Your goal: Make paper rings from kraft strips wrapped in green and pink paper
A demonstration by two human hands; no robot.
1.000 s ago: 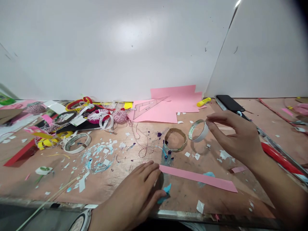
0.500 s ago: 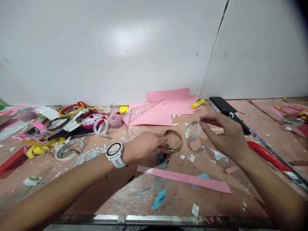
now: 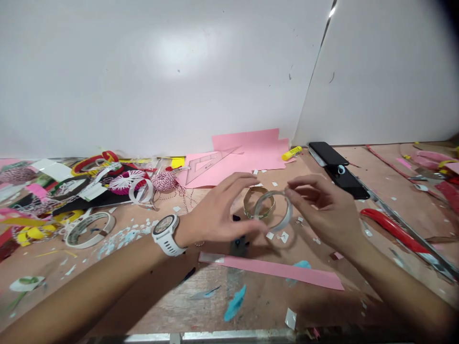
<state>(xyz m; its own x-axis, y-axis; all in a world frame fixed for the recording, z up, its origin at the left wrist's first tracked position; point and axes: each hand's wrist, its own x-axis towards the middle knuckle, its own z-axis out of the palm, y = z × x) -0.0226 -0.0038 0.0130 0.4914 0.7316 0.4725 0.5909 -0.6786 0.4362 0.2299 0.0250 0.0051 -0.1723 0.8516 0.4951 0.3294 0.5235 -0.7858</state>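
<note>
Nearest you: pink paper strip (image 3: 272, 270) on wood bench (image 3: 258, 306). Your L hand (image 3: 218, 208) is half open, tips at lower-left of clear-and-white ring (image 3: 285, 220); contact unclear. Your R hand (image 3: 322, 210) pinches ring at upper right, holding it up over bench. Just behind: gold paper ring (image 3: 248, 203). Farther: plastic set square (image 3: 210, 165) on pink card (image 3: 247, 141).

Sole view: head-worn cam, mounted at person's head, is looking fwd & down at close range, facing wooden workbench (image 3: 265, 306) & white wall (image 3: 143, 76) beyond, and is keeping left hand (image 3: 215, 210) & right hand (image 3: 322, 210) in lower frame.
</note>
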